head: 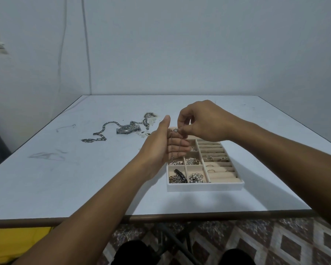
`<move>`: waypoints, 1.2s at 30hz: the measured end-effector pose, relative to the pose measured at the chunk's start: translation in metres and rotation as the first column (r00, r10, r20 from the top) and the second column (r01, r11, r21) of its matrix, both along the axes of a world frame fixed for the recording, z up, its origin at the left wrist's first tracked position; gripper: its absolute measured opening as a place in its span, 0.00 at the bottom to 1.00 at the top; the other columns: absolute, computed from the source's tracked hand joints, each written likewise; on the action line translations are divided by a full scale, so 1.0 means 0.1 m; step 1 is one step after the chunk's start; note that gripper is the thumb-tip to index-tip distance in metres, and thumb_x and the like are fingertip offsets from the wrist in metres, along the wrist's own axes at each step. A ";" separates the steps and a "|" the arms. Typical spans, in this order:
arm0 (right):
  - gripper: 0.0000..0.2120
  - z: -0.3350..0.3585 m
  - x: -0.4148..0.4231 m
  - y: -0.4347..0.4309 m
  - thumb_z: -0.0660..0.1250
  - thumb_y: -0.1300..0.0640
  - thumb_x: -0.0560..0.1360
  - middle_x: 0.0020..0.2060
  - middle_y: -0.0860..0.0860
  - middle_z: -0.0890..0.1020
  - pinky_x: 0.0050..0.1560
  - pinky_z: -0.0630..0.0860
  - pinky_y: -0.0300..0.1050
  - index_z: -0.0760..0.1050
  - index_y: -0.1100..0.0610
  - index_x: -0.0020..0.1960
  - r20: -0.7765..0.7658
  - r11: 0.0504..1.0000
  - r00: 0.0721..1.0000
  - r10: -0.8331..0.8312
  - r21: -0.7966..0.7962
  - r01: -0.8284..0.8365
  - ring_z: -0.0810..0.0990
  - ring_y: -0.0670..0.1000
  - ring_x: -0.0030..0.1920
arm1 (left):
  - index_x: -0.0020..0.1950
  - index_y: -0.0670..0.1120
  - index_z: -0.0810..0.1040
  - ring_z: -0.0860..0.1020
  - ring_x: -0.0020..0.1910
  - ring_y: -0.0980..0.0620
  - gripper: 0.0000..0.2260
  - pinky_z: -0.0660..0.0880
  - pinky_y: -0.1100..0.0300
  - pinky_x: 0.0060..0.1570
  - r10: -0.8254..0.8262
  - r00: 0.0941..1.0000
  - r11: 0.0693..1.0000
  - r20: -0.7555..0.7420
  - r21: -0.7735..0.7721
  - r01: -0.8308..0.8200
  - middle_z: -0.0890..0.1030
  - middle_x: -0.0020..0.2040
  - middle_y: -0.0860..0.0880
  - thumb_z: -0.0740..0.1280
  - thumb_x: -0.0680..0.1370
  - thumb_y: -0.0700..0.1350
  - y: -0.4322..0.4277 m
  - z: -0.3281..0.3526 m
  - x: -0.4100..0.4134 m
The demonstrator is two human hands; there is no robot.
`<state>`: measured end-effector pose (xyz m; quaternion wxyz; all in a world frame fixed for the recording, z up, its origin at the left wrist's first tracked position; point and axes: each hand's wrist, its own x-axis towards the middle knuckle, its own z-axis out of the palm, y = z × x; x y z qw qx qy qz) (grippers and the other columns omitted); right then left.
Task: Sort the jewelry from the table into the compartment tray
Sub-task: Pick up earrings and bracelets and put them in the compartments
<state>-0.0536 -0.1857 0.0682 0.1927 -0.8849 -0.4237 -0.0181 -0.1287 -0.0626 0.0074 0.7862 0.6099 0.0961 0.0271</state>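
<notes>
Head view shows the right hand (pixel 203 122) pinching a thin chain (pixel 175 148) by its small round, gold-rimmed charm, above the far left corner of the compartment tray (pixel 204 186). Its fine links hang across the relaxed fingers of the left hand (pixel 161 144), held open beside it. Farther left on the table (pixel 84 178) lie a chunky silver chain (pixel 100 132) and a watch (pixel 127 129).

white table (pixel 69 180), compartment tray (pixel 204 186), chain (pixel 99 133), watch (pixel 127 129)
</notes>
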 end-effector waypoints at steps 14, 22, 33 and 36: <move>0.03 -0.17 -0.09 -0.05 0.68 0.56 0.74 0.35 0.41 0.78 0.36 0.66 0.31 0.79 0.51 0.41 0.013 0.999 1.000 -0.013 0.033 0.013 0.74 0.39 0.38 | 0.49 0.38 0.79 0.82 0.43 0.46 0.24 0.80 0.53 0.52 -0.034 0.995 0.963 -0.094 0.262 0.057 0.83 0.43 0.40 0.56 0.81 0.57 0.06 0.05 -0.08; 0.03 -0.33 -0.12 -0.11 0.70 0.57 0.74 0.36 0.41 0.79 0.38 0.68 0.30 0.80 0.52 0.41 -0.052 0.988 0.998 -0.044 0.146 0.051 0.77 0.40 0.39 | 0.51 0.39 0.81 0.82 0.44 0.45 0.23 0.77 0.48 0.59 -0.034 0.998 0.927 -0.043 0.372 0.048 0.84 0.47 0.39 0.57 0.81 0.57 0.07 -0.01 -0.08; 0.05 -0.42 -0.21 -0.16 0.71 0.59 0.72 0.36 0.42 0.78 0.45 0.75 0.43 0.79 0.50 0.39 -0.073 0.965 0.995 -0.072 0.248 0.088 0.77 0.45 0.39 | 0.48 0.37 0.82 0.83 0.43 0.44 0.24 0.79 0.48 0.55 -0.040 0.995 0.865 0.086 0.502 -0.009 0.84 0.46 0.37 0.57 0.82 0.55 0.06 -0.04 -0.13; 0.05 -0.44 -0.23 -0.15 0.70 0.58 0.72 0.36 0.42 0.78 0.46 0.76 0.46 0.78 0.50 0.39 -0.061 0.958 0.995 -0.082 0.271 0.096 0.79 0.49 0.41 | 0.47 0.39 0.81 0.83 0.46 0.43 0.20 0.80 0.51 0.53 -0.029 0.992 0.851 0.120 0.524 -0.038 0.84 0.45 0.40 0.58 0.82 0.53 0.06 -0.08 -0.15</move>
